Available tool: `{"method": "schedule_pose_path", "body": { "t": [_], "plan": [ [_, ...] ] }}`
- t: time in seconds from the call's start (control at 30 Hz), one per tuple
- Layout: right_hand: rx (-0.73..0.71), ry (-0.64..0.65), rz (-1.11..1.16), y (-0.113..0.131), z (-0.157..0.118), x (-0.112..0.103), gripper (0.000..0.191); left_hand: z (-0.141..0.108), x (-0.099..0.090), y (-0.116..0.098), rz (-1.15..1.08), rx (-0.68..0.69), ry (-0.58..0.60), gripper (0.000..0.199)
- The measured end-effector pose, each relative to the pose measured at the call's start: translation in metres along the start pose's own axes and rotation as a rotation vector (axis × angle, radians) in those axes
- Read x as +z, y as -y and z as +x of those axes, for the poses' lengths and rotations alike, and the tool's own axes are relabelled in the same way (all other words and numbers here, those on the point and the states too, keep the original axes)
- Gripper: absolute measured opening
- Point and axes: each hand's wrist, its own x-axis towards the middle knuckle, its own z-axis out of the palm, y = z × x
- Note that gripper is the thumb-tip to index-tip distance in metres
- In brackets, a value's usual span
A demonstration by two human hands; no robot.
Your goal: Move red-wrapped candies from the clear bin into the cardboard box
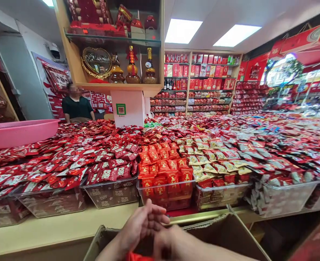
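My left hand [142,224] is over an open cardboard box [217,232], palm turned inward and fingers apart, with nothing visible in it. Close beside it on the right, my right hand [173,239] is blurred, its fingers curled down and mostly hidden; whether it holds anything does not show. Something bright red [139,256] lies under the hands at the bottom edge. Just beyond the box stands a clear bin [165,194] heaped with bright red packets [173,177] bearing gold characters.
More clear bins of packets flank it, including dark red packets [113,172] and cream-gold ones [217,166]. A pink basin [21,132] is at left. A person [77,107] is behind the counter, near a white box [127,108]. Stocked shelves [211,78] stand behind.
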Motion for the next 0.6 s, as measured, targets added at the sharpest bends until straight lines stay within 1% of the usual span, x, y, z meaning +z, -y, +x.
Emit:
{"method": "schedule_pose_path", "body": {
  "t": [0.07, 0.1, 0.13, 0.17, 0.2, 0.23, 0.3, 0.4, 0.47, 0.53, 0.6],
  "plan": [
    [0.086, -0.102, 0.225, -0.01, 0.001, -0.019, 0.006, -0.004, 0.002, -0.009, -0.185, -0.009, 0.067, 0.055],
    [0.132, -0.171, 0.351, -0.015, 0.001, -0.027, 0.008, -0.006, 0.003, -0.012, -0.225, 0.003, 0.083, 0.053],
    [0.17, -0.24, 0.462, -0.018, 0.001, -0.032, 0.011, -0.007, 0.004, -0.014, -0.215, 0.024, 0.078, 0.045],
    [0.198, -0.295, 0.541, -0.021, 0.001, -0.036, 0.013, -0.008, 0.006, -0.015, -0.167, 0.039, 0.045, 0.036],
    [0.209, -0.327, 0.574, -0.024, 0.0, -0.038, 0.015, -0.008, 0.008, -0.015, -0.098, 0.048, 0.005, 0.032],
    [0.216, -0.347, 0.588, -0.026, 0.0, -0.039, 0.017, -0.008, 0.01, -0.013, -0.027, 0.044, -0.029, 0.032],
    [0.238, -0.381, 0.615, -0.029, 0.0, -0.037, 0.021, -0.006, 0.014, -0.01, 0.057, 0.016, -0.054, 0.033],
    [0.268, -0.406, 0.73, -0.033, 0.0, -0.033, 0.027, -0.004, 0.02, -0.008, 0.03, -0.008, -0.035, 0.032],
    [0.267, -0.419, 0.779, -0.033, 0.0, -0.032, 0.029, -0.005, 0.023, -0.009, -0.007, -0.016, -0.044, 0.031],
    [0.246, -0.444, 0.754, -0.032, 0.0, -0.034, 0.028, -0.006, 0.023, -0.011, -0.009, -0.018, -0.041, 0.033],
    [0.236, -0.456, 0.719, -0.032, 0.0, -0.037, 0.025, -0.007, 0.021, -0.012, 0.053, -0.01, 0.027, 0.032]
  ]
}}
